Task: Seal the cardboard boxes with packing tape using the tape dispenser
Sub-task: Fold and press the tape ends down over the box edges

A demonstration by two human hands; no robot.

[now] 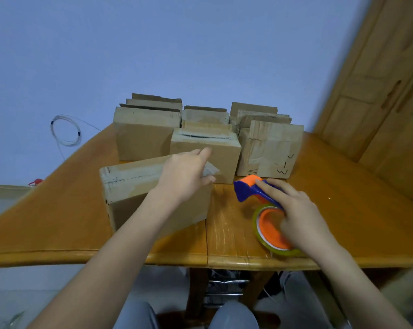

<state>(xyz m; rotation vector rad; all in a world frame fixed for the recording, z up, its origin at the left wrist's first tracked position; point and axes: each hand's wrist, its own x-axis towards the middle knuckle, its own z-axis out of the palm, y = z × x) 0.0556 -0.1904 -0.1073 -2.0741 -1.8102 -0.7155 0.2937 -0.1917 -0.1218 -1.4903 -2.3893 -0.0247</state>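
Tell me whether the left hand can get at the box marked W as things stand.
Probably yes. The left hand rests on the near box, and only bare table lies between it and the marked box; the tape dispenser under the right hand sits low in front.

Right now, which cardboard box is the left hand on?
The nearest box, lying apart in front of the other boxes, with tape along its top; the left hand rests on its right end.

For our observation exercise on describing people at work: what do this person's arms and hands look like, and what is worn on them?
The left arm and right arm are bare to the picture's edge, no sleeves in view. The left hand and right hand wear no gloves; no ring, watch or bracelet shows.
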